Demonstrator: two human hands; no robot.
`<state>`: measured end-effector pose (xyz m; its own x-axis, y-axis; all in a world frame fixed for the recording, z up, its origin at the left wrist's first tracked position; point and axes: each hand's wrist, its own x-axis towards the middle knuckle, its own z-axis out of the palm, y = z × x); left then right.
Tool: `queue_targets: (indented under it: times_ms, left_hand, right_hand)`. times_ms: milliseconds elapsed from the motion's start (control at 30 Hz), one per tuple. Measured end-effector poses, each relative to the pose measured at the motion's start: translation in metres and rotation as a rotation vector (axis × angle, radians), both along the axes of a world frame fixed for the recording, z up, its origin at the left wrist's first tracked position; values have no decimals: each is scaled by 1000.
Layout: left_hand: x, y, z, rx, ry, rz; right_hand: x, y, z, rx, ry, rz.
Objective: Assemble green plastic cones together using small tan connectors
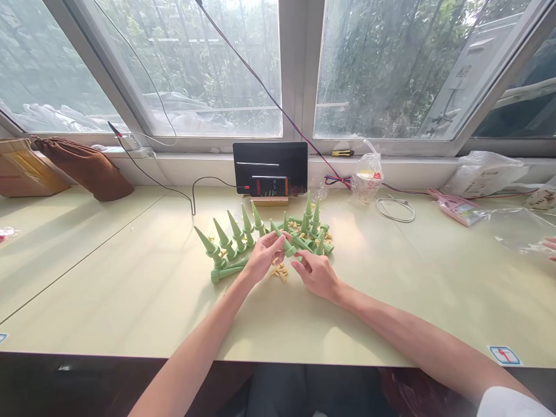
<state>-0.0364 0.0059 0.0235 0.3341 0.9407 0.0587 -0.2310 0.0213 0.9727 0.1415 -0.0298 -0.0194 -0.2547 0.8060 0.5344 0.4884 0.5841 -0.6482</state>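
Observation:
My left hand (266, 253) is closed on a green cone-tipped piece (287, 248), its tip pointing up and left. At the piece's lower end, my right hand (318, 273) has its thumb and fingers pinched together; what is between them is too small to name. To the left, several green cone pieces (223, 237) stand upright in a slanting row, with green rods (230, 271) lying in front. More green pieces (316, 223) stand and lie in a heap behind my right hand, among small yellow bits. Below my hands lies a small pile of yellow bits (280, 272).
A tablet (271, 162) and a phone (269, 186) lean at the back. A brown pouch (91, 168) and box (26, 168) are left. A bagged cup (368, 179), white cable (395, 209) and pink object (454, 207) are right. Another person's fingers (551, 243) show far right.

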Motion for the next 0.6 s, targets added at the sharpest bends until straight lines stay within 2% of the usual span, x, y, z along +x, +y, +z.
queue_targets:
  times_ms: [333,600]
  left_hand:
    - [-1,-4,3,45,31,-71]
    - [1,-1,-2,17,94,-8]
  right_hand:
    - [-1,3,-5,22,29,-106]
    - [-1,4,-7,55,-2,-38]
